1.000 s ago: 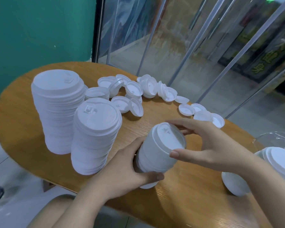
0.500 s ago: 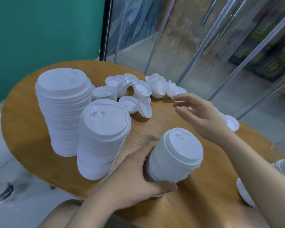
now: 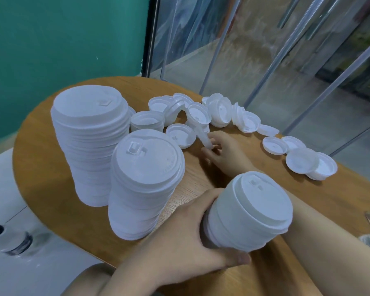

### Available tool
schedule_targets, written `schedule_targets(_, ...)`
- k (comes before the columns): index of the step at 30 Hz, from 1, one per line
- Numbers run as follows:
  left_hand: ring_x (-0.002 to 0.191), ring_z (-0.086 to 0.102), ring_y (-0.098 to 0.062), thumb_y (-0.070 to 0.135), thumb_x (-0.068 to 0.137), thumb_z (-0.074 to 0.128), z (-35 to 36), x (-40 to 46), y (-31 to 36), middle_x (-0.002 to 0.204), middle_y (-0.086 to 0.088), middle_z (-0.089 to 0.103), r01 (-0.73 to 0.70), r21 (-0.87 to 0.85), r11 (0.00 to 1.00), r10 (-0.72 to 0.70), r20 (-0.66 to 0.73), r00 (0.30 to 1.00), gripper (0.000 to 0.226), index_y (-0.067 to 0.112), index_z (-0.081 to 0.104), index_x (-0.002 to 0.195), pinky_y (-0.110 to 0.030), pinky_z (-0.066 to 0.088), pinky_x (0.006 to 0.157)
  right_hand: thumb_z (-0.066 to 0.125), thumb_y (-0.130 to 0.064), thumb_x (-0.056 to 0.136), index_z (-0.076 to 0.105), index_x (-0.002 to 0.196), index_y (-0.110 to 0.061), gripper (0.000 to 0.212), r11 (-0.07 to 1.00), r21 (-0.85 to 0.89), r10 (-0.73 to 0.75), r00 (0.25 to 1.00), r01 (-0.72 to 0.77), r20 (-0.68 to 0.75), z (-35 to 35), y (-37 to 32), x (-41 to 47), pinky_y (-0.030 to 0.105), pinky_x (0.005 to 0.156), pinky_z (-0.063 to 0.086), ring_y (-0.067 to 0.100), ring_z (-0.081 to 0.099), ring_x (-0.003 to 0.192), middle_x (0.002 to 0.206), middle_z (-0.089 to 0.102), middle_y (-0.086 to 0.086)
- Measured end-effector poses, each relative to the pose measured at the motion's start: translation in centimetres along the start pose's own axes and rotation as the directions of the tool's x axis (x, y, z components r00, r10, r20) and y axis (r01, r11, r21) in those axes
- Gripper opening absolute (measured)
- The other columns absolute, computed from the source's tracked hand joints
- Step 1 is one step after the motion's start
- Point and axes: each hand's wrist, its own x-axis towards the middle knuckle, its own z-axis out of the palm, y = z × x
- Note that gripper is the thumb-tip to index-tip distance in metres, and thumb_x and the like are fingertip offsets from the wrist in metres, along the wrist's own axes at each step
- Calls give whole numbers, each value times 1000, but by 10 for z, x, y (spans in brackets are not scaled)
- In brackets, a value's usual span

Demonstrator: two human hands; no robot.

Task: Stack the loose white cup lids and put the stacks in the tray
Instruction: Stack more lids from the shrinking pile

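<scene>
Lids lie loose across the far desk; head view: left hand grips a short tilted lid stack near the front edge, thumb under, fingers curled on its far side; right hand pinches one upended lid by its rim; two tall stacks stand left.

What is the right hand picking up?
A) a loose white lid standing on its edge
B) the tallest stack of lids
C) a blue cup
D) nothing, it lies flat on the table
A: the right hand pinches a loose white lid tilted on its edge, while the left hand holds a short stack of lids.
</scene>
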Motion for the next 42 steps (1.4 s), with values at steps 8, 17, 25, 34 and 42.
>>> schedule_targets(8,123,56,8,38,70,95,2,-1,-1,130,32,62,-9,-18,1000,9,-9,1000,84,57,47,137,-30,46,108,62,-23,100,60,111,-25,11,974,198,136,980,-105,-147,-39,-2,-32,30,70,58,10,67,76,89,68,-4)
schedule_targets(17,125,56,5,43,70,94,4,-4,-1,131,30,62,-10,-44,999,10,-10,1000,83,58,46,137,-37,47,108,61,-27,102,50,143,-21,42,859,162,471,873,-486,123,-69,20,-85,6,57,45,1,57,83,110,62,-6)
schedule_targets(25,123,58,3,41,63,98,3,-4,-2,132,28,61,-7,-70,998,6,-18,1000,92,54,46,138,-37,49,107,72,-35,92,48,147,-21,61,901,-7,431,894,-434,122,-72,10,-89,9,63,45,-2,54,89,126,59,-4)
schedule_targets(34,124,56,5,41,67,96,3,-3,-4,130,31,59,-73,-116,991,66,-62,996,92,62,43,139,-28,49,106,75,-31,92,67,123,-27,32,887,444,186,977,-124,-100,-134,-73,-141,13,75,53,5,72,93,105,75,-19)
schedule_targets(42,120,59,4,31,71,94,3,-5,-2,126,29,64,-85,-111,990,79,-60,995,81,56,51,135,-26,51,100,75,-56,77,61,131,-36,59,973,229,25,1000,-22,-11,-132,-94,-177,27,102,49,7,60,127,129,67,-21)
